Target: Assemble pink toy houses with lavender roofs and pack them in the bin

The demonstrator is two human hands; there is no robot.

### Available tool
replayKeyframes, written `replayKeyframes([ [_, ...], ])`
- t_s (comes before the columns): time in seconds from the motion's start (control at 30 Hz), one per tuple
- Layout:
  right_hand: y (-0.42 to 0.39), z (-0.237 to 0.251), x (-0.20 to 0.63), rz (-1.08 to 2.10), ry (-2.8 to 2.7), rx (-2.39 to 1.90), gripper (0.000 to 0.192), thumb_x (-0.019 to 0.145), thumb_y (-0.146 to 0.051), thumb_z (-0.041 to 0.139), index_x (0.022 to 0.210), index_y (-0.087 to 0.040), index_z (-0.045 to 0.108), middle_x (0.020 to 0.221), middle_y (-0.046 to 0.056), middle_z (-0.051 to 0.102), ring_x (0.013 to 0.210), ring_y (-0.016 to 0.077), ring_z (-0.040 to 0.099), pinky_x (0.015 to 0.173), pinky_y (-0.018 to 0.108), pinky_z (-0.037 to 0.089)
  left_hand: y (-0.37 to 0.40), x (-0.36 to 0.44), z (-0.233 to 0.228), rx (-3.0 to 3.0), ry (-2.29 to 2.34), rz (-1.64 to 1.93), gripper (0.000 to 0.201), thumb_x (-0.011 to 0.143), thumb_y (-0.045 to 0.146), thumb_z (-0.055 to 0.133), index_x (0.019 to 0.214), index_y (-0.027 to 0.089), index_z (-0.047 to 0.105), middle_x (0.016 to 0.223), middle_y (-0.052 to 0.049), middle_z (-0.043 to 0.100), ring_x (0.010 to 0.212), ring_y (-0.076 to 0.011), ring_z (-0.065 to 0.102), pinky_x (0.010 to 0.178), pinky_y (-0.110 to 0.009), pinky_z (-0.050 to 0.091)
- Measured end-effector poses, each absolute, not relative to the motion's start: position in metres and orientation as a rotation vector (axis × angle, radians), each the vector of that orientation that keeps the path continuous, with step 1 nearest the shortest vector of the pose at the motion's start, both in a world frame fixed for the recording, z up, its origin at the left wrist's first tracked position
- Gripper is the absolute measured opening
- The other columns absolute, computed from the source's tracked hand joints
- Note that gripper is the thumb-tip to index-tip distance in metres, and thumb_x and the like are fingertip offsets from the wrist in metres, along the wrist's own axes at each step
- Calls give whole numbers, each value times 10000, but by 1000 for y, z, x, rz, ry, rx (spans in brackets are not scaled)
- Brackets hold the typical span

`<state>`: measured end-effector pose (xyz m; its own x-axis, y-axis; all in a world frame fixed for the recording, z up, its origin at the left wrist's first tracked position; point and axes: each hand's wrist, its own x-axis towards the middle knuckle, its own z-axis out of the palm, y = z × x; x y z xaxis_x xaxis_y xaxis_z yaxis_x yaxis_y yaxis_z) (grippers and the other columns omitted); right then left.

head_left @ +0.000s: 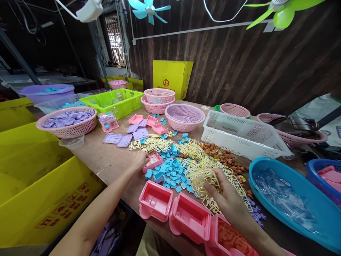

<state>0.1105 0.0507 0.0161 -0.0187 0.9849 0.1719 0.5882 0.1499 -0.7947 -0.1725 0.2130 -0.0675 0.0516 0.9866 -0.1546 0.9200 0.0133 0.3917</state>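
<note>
Assembly status: a small pink tray [152,160] loaded with parts sits just above table centre, and the left hand [139,160] rests against its 9 o'clock edge; the fingers are hidden behind the hand, so whether they pinch the tray cannot be told. The right hand [226,195] lies at 4 o'clock from that tray, fingers curled closed around a cream sprue frame [204,179] lifted from the cream sprue pile [197,156].

Judged progress: early to middle. One small tray appears filled. Three larger pink housings stand along the near table edge at 6 o'clock: the first pink housing [156,201] and second pink housing [190,217] show empty cavities, while the third pink housing [229,240] appears to hold some parts, detail unclear. A finished pink-and-clear unit [108,122] stands at 10 o'clock, suggesting at least one completed piece.

Remaining stock is large: loose blue pieces [170,170] spread between the hands, brown pieces [222,156] at 2 o'clock, purple plates [125,137] at 11 o'clock.

Outer ring: pink basket of purple parts [66,122] at 9 o'clock, green crate [117,101] and stacked pink baskets [159,99] at 12 o'clock, white crate [245,137] at 2 o'clock, blue tub of clear parts [290,199] at 3 o'clock.
</note>
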Motion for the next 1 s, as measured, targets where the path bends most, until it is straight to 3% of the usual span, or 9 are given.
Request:
replayKeyframes([
  [0.17,48,18,109,707,-1686,-1510,314,825,-488,460,998,-226,480,861,46,626,835,221,589,691,308,454,212,-170,-68,1981,1903,275,151,575,346,732,582,206,677,532,-24,604,693,-218,605,566,-247,310],
  [0.3,47,17,109,705,-1665,-1534,348,820,-503,463,1024,-221,470,877,47,621,850,229,585,723,323,449,213,-168,-69,1937,1897,321,261,674,342,659,467,186,630,442,-34,554,587,-190,569,567,-260,305],
  [0.5,44,13,114,716,-1653,-1553,371,825,-512,462,1057,-221,471,910,47,621,871,230,578,733,317,443,215,-172,-71,1786,1843,529,264,757,347,570,579,178,668,429,1,529,482,-138,481,487,-249,263],
  [0.67,43,10,115,723,-1618,-1560,389,823,-527,471,1064,-222,470,949,58,618,878,228,574,769,332,442,216,-175,-56,1677,1769,821,290,745,300,563,491,171,509,451,26,456,537,-126,466,486,-227,283],
  [0.83,43,8,113,784,-1582,-1507,435,838,-525,469,1155,-228,440,988,72,623,964,239,574,793,334,460,200,-165,-24,1541,1528,1029,268,861,393,378,743,179,487,683,-6,582,668,-150,571,525,-230,432],
  [1.0,44,17,103,970,-1523,-1370,666,836,-505,503,1386,-240,236,1289,123,498,1160,237,497,910,360,444,154,-134,0,1210,1015,872,289,854,460,411,942,189,456,814,-63,656,631,-180,637,561,-310,518],
])
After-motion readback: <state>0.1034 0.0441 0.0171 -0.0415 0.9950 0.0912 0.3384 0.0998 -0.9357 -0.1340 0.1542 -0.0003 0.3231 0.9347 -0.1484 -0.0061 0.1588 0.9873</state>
